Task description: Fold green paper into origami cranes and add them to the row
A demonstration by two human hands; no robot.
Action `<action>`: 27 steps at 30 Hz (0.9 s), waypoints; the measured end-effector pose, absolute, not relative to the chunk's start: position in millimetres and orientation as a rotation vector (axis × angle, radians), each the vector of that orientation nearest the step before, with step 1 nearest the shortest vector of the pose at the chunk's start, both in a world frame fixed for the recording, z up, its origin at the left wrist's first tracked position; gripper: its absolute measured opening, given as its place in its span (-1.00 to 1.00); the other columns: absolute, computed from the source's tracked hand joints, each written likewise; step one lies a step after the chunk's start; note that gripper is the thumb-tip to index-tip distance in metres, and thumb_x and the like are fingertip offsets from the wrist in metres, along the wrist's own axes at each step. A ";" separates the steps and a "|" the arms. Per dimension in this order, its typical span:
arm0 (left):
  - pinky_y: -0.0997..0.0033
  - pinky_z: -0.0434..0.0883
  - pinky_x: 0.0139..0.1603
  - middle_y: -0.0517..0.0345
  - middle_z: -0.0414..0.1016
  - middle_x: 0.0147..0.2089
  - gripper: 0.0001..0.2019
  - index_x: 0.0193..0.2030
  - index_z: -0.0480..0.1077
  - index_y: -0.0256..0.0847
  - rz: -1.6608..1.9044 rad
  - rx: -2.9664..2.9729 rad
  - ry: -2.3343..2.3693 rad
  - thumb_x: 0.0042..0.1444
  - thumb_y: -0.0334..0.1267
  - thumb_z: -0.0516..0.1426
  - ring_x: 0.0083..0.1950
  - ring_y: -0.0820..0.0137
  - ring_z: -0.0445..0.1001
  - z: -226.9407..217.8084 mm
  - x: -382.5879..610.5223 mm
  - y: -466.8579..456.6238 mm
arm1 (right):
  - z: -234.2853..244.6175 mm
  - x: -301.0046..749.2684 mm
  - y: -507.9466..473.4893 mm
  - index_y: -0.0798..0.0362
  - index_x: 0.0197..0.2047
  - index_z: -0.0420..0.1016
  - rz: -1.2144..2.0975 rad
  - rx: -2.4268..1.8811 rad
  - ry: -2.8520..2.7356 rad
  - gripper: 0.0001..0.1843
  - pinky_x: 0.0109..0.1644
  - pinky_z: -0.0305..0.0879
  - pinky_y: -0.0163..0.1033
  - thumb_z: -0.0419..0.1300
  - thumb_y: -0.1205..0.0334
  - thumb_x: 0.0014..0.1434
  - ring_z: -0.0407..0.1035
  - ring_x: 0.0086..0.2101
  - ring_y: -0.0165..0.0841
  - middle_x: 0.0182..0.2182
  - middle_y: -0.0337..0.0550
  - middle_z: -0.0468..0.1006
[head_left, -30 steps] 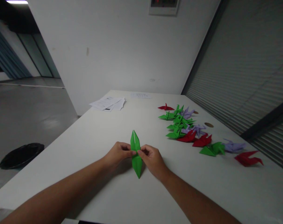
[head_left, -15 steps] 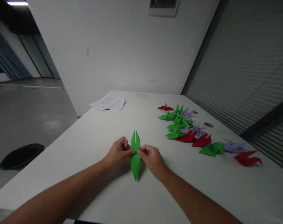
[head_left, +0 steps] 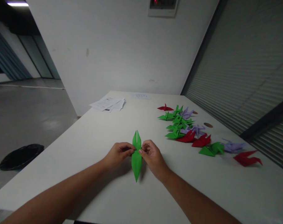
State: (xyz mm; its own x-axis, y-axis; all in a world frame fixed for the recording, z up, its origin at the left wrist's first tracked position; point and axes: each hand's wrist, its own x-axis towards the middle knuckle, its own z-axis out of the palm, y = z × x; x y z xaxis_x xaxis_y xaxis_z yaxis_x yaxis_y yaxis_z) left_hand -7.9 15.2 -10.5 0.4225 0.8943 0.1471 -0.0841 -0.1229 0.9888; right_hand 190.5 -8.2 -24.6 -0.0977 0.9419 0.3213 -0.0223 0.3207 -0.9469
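A green folded origami paper [head_left: 136,163], long and pointed at both ends, is held just above the white table [head_left: 96,193]. Its far half is split down the middle into two points. My left hand [head_left: 119,153] pinches its left edge near the middle between thumb and fingers. On the opposite edge, my right hand [head_left: 153,157] grips it, the thumb lying on the paper's face and the fingers curled behind.
Several folded paper cranes in green, red and purple lie along the right side, among them a red crane [head_left: 247,158] and a green crane [head_left: 212,149]. Printed sheets [head_left: 108,103] rest at the back left. A black-lined bin [head_left: 21,157] stands on the floor at left.
My left thumb has drawn back from the paper's middle to its left edge, and the left fingers have straightened. The green paper has shifted very slightly right, still between both hands.
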 end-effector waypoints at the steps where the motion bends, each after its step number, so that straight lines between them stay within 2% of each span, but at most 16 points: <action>1: 0.30 0.46 -0.18 0.06 0.64 -0.31 -0.82 -0.22 0.61 -0.28 0.988 1.420 0.762 0.08 -0.22 0.34 -0.30 0.35 0.53 -10.7 -8.8 15.1 | -24.7 190.9 -7.4 -0.03 -0.22 0.40 1.017 -0.911 -1.442 -0.88 -0.29 0.28 -0.29 0.27 0.21 0.20 0.35 -0.37 -0.37 -0.40 -0.31 0.42; 6: 0.24 0.48 -0.04 -0.01 0.67 -0.15 -0.75 -0.10 0.61 -0.26 0.953 1.324 0.674 0.04 -0.34 0.35 -0.16 0.30 0.60 -10.2 -11.3 13.6 | -23.4 192.1 -6.0 0.01 -0.27 0.51 0.996 -0.948 -1.468 -0.90 -0.20 0.32 -0.23 0.28 0.18 0.20 0.40 -0.32 -0.32 -0.37 -0.23 0.51; 11: 0.24 0.48 -0.07 -0.06 0.66 -0.14 -0.71 -0.07 0.58 -0.29 0.940 1.300 0.617 0.02 -0.38 0.38 -0.15 0.28 0.61 -11.5 -11.4 14.2 | -22.5 191.6 -6.9 0.01 -0.27 0.52 1.016 -0.952 -1.447 -0.87 -0.22 0.33 -0.23 0.30 0.14 0.19 0.41 -0.33 -0.31 -0.37 -0.23 0.52; 15: 0.24 0.48 -0.01 -0.05 0.67 -0.11 -0.70 -0.05 0.56 -0.28 0.917 1.319 0.597 0.03 -0.41 0.37 -0.11 0.27 0.62 -11.5 -12.0 14.3 | -23.1 191.5 -7.3 0.01 -0.25 0.52 1.042 -0.940 -1.424 -0.84 -0.22 0.34 -0.24 0.30 0.11 0.20 0.42 -0.32 -0.32 -0.37 -0.22 0.53; 23: 0.24 0.52 -0.05 -0.01 0.66 -0.13 -0.70 -0.09 0.55 -0.26 0.924 1.287 0.614 0.02 -0.34 0.40 -0.17 0.32 0.63 -10.6 -8.7 11.9 | -20.1 190.7 -9.7 0.01 -0.25 0.53 1.047 -0.974 -1.419 -0.83 -0.20 0.36 -0.21 0.31 0.10 0.19 0.42 -0.32 -0.30 -0.37 -0.21 0.54; 27: 0.26 0.54 -0.11 0.01 0.64 -0.19 -0.77 -0.18 0.58 -0.26 0.953 1.383 0.629 0.00 -0.31 0.41 -0.18 0.31 0.61 -9.4 -8.5 11.9 | -19.6 191.4 -9.4 0.01 -0.25 0.55 1.042 -0.971 -1.444 -0.83 -0.20 0.37 -0.20 0.32 0.09 0.18 0.43 -0.32 -0.29 -0.37 -0.20 0.56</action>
